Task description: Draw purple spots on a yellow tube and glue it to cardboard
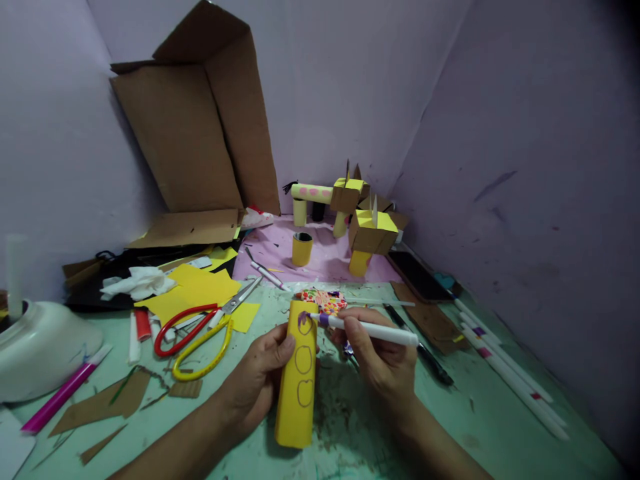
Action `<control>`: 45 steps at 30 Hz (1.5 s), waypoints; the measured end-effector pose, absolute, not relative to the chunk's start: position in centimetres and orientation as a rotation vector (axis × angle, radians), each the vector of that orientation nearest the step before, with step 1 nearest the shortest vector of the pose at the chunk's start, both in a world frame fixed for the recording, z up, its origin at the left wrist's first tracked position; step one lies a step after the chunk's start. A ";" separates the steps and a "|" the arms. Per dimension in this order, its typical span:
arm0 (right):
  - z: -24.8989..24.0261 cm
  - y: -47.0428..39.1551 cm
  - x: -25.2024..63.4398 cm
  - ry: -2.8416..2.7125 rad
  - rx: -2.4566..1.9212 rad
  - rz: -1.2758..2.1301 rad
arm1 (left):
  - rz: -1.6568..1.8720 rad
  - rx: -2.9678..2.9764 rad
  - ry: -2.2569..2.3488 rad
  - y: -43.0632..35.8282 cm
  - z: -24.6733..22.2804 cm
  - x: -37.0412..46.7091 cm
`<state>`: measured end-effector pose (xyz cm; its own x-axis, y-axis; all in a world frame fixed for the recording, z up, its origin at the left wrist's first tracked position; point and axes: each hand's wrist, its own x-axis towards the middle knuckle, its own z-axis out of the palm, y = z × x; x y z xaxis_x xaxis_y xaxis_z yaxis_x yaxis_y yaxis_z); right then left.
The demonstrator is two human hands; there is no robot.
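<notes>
A long yellow paper tube [291, 407] stands tilted in front of me, with my left hand [263, 373] closed around its left side. Three rounded outlines are drawn down its face, and the top one is partly coloured purple. Between the fingers of my right hand [383, 357] is a white marker [383, 331] with a purple band. Its tip touches the tube inside the top outline. Behind the tube lies a colourful patterned item [323, 301], partly hidden.
Red-and-yellow-handled scissors [223, 313], yellow paper [200, 287] and cardboard scraps [103, 400] lie left. Several markers [510, 373], a phone [420, 275] and a black pen-like tool [430, 360] lie right. Yellow tube-and-box figures [373, 233] and a short yellow tube [302, 252] stand behind.
</notes>
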<state>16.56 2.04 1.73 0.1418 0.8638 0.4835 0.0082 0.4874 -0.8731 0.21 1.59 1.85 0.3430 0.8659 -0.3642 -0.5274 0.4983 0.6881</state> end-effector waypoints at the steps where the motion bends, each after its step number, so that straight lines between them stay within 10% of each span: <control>1: 1.7 2.0 16.6 -1.293 -0.865 0.755 | 0.958 0.513 0.783 1.6 1.8 0.2; 45: 2.2 2.0 16.6 -1.276 -0.892 0.713 | 0.961 0.471 0.793 1.6 1.9 0.1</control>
